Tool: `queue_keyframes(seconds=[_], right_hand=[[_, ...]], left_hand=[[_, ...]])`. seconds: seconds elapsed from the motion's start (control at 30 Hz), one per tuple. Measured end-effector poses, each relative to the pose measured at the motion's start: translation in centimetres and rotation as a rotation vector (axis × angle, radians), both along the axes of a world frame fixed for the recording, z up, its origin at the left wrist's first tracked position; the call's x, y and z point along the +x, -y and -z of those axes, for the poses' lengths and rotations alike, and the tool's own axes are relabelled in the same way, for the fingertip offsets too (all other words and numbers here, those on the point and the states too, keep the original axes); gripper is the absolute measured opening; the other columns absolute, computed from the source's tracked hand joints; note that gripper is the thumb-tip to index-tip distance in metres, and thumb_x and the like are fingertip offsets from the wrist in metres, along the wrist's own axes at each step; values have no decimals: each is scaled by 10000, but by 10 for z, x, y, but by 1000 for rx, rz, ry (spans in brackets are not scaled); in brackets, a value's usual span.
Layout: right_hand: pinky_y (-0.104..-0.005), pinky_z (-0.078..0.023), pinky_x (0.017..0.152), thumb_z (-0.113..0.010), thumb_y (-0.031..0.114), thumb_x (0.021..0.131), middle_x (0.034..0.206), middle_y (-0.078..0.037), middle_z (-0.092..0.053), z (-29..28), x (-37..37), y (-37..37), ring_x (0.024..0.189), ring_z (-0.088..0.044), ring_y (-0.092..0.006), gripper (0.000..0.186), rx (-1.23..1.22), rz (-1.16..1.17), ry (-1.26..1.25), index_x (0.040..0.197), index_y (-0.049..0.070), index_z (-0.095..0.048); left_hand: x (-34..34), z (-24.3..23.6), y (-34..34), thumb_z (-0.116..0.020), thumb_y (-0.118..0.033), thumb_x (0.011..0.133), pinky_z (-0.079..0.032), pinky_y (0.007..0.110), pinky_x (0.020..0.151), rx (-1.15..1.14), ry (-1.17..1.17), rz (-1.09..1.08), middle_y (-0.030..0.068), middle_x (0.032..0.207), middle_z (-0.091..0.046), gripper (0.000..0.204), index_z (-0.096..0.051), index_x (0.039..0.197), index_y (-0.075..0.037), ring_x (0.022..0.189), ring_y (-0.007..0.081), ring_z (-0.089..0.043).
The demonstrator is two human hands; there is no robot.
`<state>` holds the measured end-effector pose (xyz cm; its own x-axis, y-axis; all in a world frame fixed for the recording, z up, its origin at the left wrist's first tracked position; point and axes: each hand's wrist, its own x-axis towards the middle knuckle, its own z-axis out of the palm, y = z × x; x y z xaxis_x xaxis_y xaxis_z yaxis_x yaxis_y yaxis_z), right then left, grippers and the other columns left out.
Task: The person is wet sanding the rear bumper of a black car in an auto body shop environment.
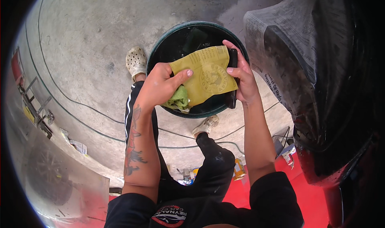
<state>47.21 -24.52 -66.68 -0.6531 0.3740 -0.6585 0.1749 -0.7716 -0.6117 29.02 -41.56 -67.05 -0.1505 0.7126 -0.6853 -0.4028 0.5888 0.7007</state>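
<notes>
A yellow sandpaper sheet (206, 73), printed back up, is stretched between my hands above a dark green round tub (154, 47). My left hand (162, 85) is closed on the sheet's left end, thumb on top. A crumpled green cloth (178, 96) hangs just under that hand; whether the fingers grip it too is hidden. At the sheet's right end my right hand (244, 79) is closed around a black flat bar (232, 61), thumb in front and fingers behind. The sheet's edge lies against this bar, and most of the bar is covered by the sheet.
At right stands a dark glossy panel (337, 131) partly covered with newspaper (288, 31). Thin hoses (80, 103) curve across the concrete floor (96, 31). My feet in beige clogs (136, 61) flank the tub. A metal frame (36, 95) lies far left, and small containers (239, 169) sit behind my legs.
</notes>
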Motion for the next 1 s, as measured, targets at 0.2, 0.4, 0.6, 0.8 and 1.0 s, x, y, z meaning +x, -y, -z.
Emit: queue_keyframes(seconds=[0.2, 0.4, 0.6, 0.8, 1.0], right_hand=[[-314, -536, 859, -575, 127, 859, 1217, -173, -625, 9, 11, -3, 1039, -643, -213, 689, -105, 53, -56, 1515, 103, -367], [-338, -565, 782, -495, 158, 934, 1201, -200, -628, 6, -3, 4, 998, -662, -243, 617, -174, -4, -120, 1528, 101, -338], [-333, -383, 1086, -752, 291, 911, 1254, -72, -573, 1, 3, 12, 1196, -522, -167, 787, 294, -55, 79, 1552, 115, -332], [-244, -499, 692, -710, 60, 866, 971, -12, -638, 1, 2, 11, 859, -600, -82, 717, 343, -69, 266, 1512, 116, -403], [-247, -503, 729, -680, -11, 842, 946, -24, -649, -7, -1, 9, 845, -607, -85, 697, 398, -44, 264, 1486, 109, -443]], left_hand=[[1, 3, -2, -645, -306, 1000, -510, 299, 640, 37, 20, -54, 64, 768, -700, 389, -700, 1055, 75, 660, 90, -591], [1, -1, -5, -611, -334, 1013, -508, 304, 647, -42, 43, -55, 70, 757, -685, 435, -687, 1045, 94, 670, 100, -590], [3, 6, -4, -610, -305, 1001, -494, 320, 626, -82, -67, -17, 77, 707, -648, 425, -678, 991, 115, 634, 119, -578], [-1, 4, 0, -599, -299, 1002, -498, 323, 650, -74, -46, -24, 94, 718, -655, 428, -673, 974, 121, 663, 127, -594], [-8, 3, 2, -591, -286, 1022, -513, 263, 680, -95, 41, -51, 47, 840, -712, 371, -696, 1054, 68, 725, 86, -637]])
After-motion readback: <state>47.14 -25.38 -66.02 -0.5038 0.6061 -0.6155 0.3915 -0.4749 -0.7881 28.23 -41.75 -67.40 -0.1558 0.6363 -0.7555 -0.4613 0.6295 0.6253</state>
